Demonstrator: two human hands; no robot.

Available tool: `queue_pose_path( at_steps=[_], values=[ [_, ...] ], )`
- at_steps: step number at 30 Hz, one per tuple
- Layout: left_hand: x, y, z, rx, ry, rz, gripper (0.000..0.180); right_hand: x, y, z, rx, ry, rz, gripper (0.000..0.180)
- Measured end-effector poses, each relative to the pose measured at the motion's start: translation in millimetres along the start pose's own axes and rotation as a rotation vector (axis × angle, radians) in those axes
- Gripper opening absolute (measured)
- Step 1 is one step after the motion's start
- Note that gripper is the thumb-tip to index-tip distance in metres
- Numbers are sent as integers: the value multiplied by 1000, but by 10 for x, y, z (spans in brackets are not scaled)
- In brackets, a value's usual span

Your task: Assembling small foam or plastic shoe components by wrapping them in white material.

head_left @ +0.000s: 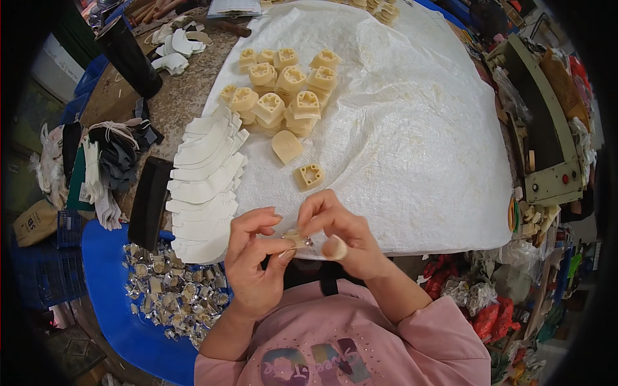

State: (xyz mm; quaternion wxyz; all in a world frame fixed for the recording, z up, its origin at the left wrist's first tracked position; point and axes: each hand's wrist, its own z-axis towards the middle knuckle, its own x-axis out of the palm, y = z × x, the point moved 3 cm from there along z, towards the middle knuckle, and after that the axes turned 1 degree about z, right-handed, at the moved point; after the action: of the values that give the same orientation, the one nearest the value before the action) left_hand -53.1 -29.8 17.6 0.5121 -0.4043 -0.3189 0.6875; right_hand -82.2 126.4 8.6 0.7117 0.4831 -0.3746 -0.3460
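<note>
Both hands meet just over the near edge of the white woven sheet [412,193]. Between the thumb and fingers of my left hand [257,264] is a small cream block [296,240] with a shiny silver bit at its right side. The fingertips of my right hand [347,241] are bent down onto the same block, and its thumb seems to wear a pale cap. My fingers hide much of the block. Just beyond lies a cream heel-shaped block [309,177] with holes in its upward face; a smooth-faced one [286,147] rests behind it.
Farther back stands a stack of cream blocks [270,106]. Overlapping white curved pieces [205,186] line the sheet's left side, next to a black tray [149,202]. A blue tub [106,276] at lower left holds many silver-and-cream pieces [174,289]. At right is a green metal machine [553,128].
</note>
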Motion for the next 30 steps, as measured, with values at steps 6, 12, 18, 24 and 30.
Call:
queue_pose_path(
  at_steps=[6,12,18,24,30],
  values=[
    [-46,3,-14,257,54,108,11,-98,-38,129,286,96,107,40],
    [-123,87,-75,-64,-10,-57,67,-57,139,193,-227,39,-563,45],
    [93,93,-87,-528,346,-784,53,118,29,81,-255,78,-344,47],
    [123,149,-209,-519,178,-699,58,137,-58,38,-3,74,-263,32],
    [222,29,-176,-399,153,-639,68,157,-175,94,389,79,196,17]
  ],
)
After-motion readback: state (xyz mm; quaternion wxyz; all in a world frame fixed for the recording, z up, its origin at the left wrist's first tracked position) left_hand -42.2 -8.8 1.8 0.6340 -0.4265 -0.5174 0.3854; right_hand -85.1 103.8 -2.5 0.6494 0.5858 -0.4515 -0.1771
